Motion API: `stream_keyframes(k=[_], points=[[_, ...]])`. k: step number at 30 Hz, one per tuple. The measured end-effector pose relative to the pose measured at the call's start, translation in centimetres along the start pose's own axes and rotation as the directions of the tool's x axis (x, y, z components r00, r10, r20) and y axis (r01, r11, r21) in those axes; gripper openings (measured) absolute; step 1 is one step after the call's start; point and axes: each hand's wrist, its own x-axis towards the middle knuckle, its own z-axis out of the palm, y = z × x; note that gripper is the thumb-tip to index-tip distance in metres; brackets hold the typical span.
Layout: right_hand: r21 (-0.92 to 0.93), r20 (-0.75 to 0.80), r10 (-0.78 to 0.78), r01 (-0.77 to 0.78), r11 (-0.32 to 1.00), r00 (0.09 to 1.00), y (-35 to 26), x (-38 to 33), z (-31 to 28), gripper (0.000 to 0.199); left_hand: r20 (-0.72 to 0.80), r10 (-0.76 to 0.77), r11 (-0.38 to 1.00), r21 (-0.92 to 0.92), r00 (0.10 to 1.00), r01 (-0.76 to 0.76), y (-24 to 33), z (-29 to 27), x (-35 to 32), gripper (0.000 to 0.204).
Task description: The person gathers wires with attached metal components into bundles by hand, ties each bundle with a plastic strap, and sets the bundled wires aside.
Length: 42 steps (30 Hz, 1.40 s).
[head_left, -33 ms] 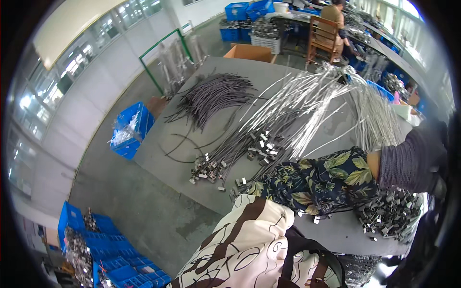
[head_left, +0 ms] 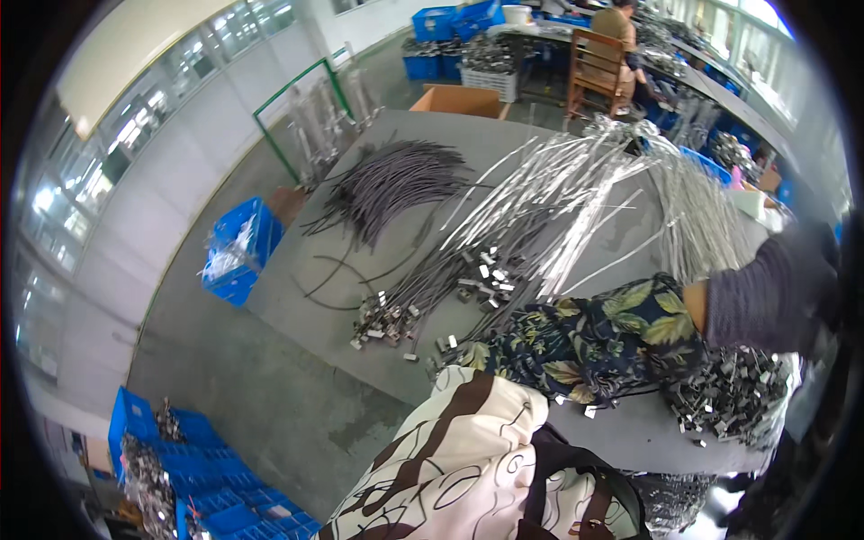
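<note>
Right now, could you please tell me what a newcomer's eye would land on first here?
Probably the fan of shiny silver cable bundles spread across the grey table, with dark grey cables heaped to their left. Next, a floral-sleeved arm lying over the near edge, and a blue crate on the floor left of the table.

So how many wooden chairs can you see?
1. The wooden chair stands at the top, beyond the grey table, beside a seated person at the far bench. More chairs may be hidden behind the benches and blue crates.
</note>
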Motion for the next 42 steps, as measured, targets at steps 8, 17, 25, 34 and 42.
stream_keyframes(k=[8,17,25,34,42], points=[[0.206,-0.148,0.052,-0.021,0.978,0.988,1.4,1.5,-0.3,0.015,0.178,-0.097,0.992,-0.056,0.979,0.109,2.7,-1.7,1.7,0.040],[-0.311,0.231,0.084,-0.008,0.950,0.969,2.4,0.0,-5.6,0.014,0.444,0.570,0.250,0.707,0.691,-0.661,1.0,-6.0,5.5,0.011],[0.652,0.092,0.071,-0.114,0.750,0.993,3.1,-0.6,-3.2,0.014,0.305,-0.384,0.453,-0.760,0.871,0.466,1.3,-1.7,3.9,0.021],[0.534,0.164,0.531,-0.527,0.661,0.831,0.9,-0.8,-3.6,0.015,0.123,0.366,0.910,0.162,0.922,-0.383,0.1,-2.0,2.1,0.031],[0.145,0.165,0.177,-0.201,0.969,0.970,0.1,0.4,-4.5,0.019,0.268,0.294,0.872,0.318,0.917,-0.372,0.5,-1.7,0.9,0.023]])
